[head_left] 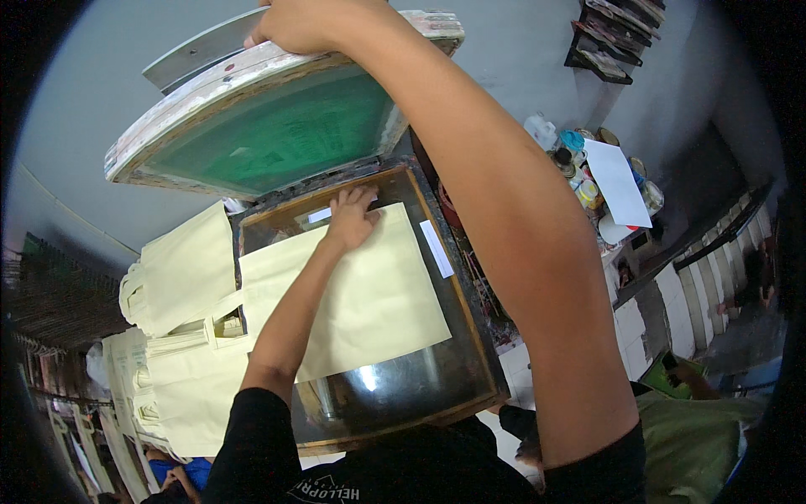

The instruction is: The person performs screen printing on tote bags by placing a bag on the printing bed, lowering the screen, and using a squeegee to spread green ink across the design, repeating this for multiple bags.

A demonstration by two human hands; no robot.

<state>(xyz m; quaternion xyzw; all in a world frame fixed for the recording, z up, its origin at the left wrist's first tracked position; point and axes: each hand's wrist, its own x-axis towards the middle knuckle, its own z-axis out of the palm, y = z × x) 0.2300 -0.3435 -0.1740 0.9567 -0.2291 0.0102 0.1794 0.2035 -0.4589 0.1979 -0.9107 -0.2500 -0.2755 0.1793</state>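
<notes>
The head view shows us a glass-topped table [378,395] with a wooden rim. On it lies a cream tote bag [369,290], flat, reaching the table's left edge and leaving the glass bare along the near edge. Our left hand [353,217] is open, palm down, fingers loosely spread over the bag's far edge and holding nothing. Our right hand [304,25] is curled around the top of a printing screen [277,139], whose green mesh tilts up beyond the table's far edge; the picture's border cuts off some fingers. A white strip [436,249] lies along the table's right edge. Beside the left edge we see stacked cream bags [189,269]. Around us are a grey wall [504,59] with a dark rack [613,38], bottles and jars [573,160] under a white sheet [619,185], and pale floor tiles [519,374].
</notes>
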